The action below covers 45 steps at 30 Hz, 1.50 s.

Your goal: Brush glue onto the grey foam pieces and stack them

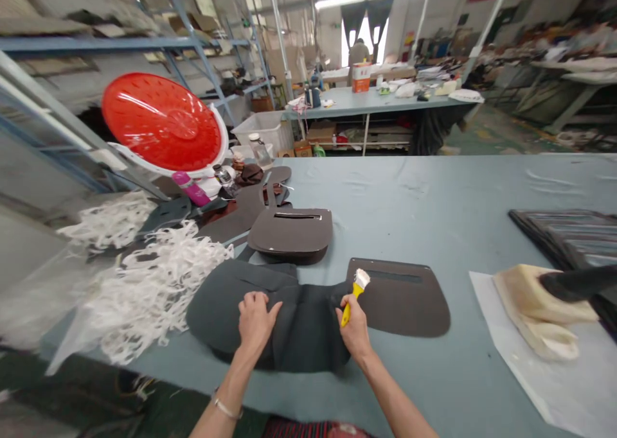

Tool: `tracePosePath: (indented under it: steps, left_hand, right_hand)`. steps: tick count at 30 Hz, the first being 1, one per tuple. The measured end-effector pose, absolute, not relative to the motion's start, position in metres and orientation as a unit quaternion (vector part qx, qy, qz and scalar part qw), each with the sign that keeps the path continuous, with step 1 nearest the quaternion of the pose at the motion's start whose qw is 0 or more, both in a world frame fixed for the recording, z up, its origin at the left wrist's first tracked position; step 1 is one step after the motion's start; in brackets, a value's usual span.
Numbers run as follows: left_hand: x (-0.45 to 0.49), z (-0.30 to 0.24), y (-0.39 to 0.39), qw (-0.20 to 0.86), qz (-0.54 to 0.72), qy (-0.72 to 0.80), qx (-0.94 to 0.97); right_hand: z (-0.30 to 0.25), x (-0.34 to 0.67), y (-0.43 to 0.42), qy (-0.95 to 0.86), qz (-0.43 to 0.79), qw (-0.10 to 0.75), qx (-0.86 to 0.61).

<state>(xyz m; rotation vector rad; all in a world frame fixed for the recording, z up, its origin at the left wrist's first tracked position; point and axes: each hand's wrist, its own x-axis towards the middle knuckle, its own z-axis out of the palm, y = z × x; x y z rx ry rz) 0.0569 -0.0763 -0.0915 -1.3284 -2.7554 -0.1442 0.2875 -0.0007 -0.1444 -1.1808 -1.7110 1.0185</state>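
My left hand (255, 319) lies flat with fingers spread on a dark grey fabric piece (299, 325) near the table's front edge. A yellow-handled brush (355, 289) is gripped in my right hand (355, 330), its white bristles pointing up over the left edge of a flat dark brown panel (405, 297) with a slot. Behind the fabric sits a stack of similar brown slotted panels (292, 232).
White shredded strips (144, 277) pile at the left. A red round lid (161, 122), a pink bottle (190, 189) and small jars stand behind. At the right, a cream foam block (535, 309) rests on white paper (554, 374), beside dark stacked sheets (573, 236). A person stands far back.
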Motion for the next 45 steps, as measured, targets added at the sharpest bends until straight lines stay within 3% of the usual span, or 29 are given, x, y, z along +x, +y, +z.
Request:
tracePosePath:
  steps: [4,9,12,15,22,31,35,41,45]
  left_hand:
    - [0.071,-0.102,-0.062,0.034,-0.049,-0.856,-0.514]
    - [0.124,-0.123,-0.038,-0.098,-0.098,-0.813,-0.566]
    - [0.157,-0.14,-0.03,-0.088,-0.078,-0.821,-0.558]
    - [0.177,-0.154,-0.025,-0.061,-0.035,-0.846,-0.528]
    - [0.183,-0.163,-0.018,-0.158,-0.018,-0.818,-0.552]
    - [0.196,-0.171,-0.001,-0.286,-0.275,-0.75,-0.53]
    - [0.212,-0.183,0.013,-0.257,-0.336,-0.738,-0.526]
    - [0.223,-0.187,0.019,-0.229,-0.317,-0.736,-0.553]
    - [0.226,-0.179,0.015,-0.215,-0.313,-0.738,-0.558]
  right_hand:
    - [-0.158,0.336,0.007,-0.677,0.348,0.386,-0.522]
    - [-0.172,0.417,0.014,-0.67,0.253,0.324,-0.618]
    - [-0.175,0.455,0.017,-0.677,0.205,0.274,-0.651]
    - [-0.177,0.473,0.019,-0.684,0.172,0.249,-0.664]
    - [-0.194,0.474,0.018,-0.671,0.124,0.213,-0.699]
    - [-0.191,0.501,0.034,-0.642,0.077,0.263,-0.716]
    - [-0.19,0.515,0.047,-0.63,0.062,0.241,-0.735]
    - [-0.193,0.525,0.053,-0.629,0.066,0.2,-0.748]
    - [-0.19,0.531,0.054,-0.655,0.006,0.198,-0.729]
